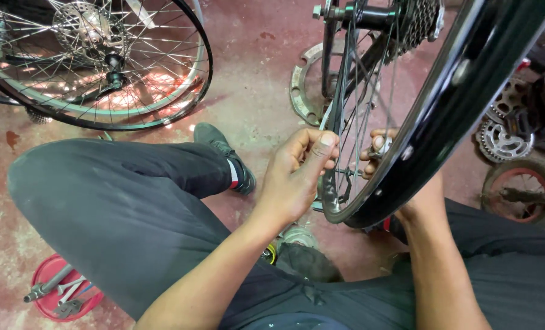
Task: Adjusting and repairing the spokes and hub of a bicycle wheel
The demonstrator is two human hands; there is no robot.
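Fingers [314,150] of the left hand [294,177] curl together around the near edge of the black bicycle rim [431,125], thumb pressed up along the rim's side, so that hand is clamped on the wheel. Right hand [387,156] sits at about three o'clock from the left, mostly hidden behind the rim and spokes [361,91]; its fingertips pinch a small silvery part [382,145] at a spoke, closed tight on it. Up at twelve o'clock the wheel's sprocket cluster [416,18] shows. At ten o'clock, well apart, another spoked wheel [95,61] lies on the reddish floor [254,79]. At seven o'clock a red tray [46,272] holds metal tools [61,290]. A dark shoe [223,153] rests just left of the left hand.
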